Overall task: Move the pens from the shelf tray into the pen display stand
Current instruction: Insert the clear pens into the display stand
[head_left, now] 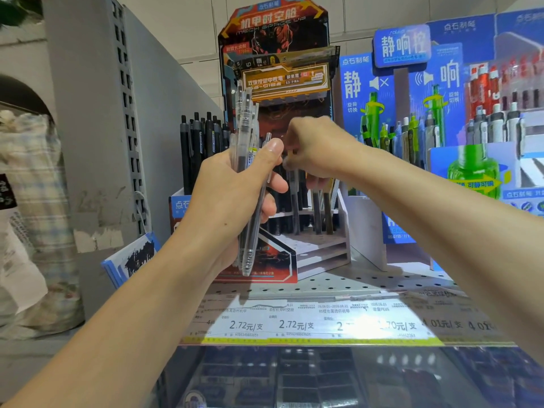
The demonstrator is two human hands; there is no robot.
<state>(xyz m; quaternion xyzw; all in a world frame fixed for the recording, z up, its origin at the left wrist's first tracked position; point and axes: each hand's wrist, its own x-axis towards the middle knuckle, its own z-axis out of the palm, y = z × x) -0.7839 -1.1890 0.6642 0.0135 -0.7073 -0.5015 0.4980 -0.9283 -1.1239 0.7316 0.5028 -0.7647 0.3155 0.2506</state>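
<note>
Head view, store shelf. Left hand point(232, 195), centre of frame, fingers and thumb curled round a bundle of clear-barrel pens point(246, 184) held upright, tips down, clicker ends reaching up toward the centre top. One darker pen point(259, 207) sits at the bundle's right edge under the thumb. Right hand point(316, 148), just right of centre and blurred, fingers curled in a narrow pinch; whether it holds a pen cannot be told. It hovers over the pen display stand point(321, 248) (orange-and-black header card with a robot graphic, stepped white tiers), centre of frame behind both hands. Several dark pens point(319, 210) stand upright in the stand's rear holes; front tier holes show bare. Black pens point(200, 142) stand in a box to the left of the stand. Blue display w/ green and grey pens point(412, 134), upper right. Perforated shelf point(368, 281) below; price-label strip point(309, 322) along its front edge, lower centre.
</note>
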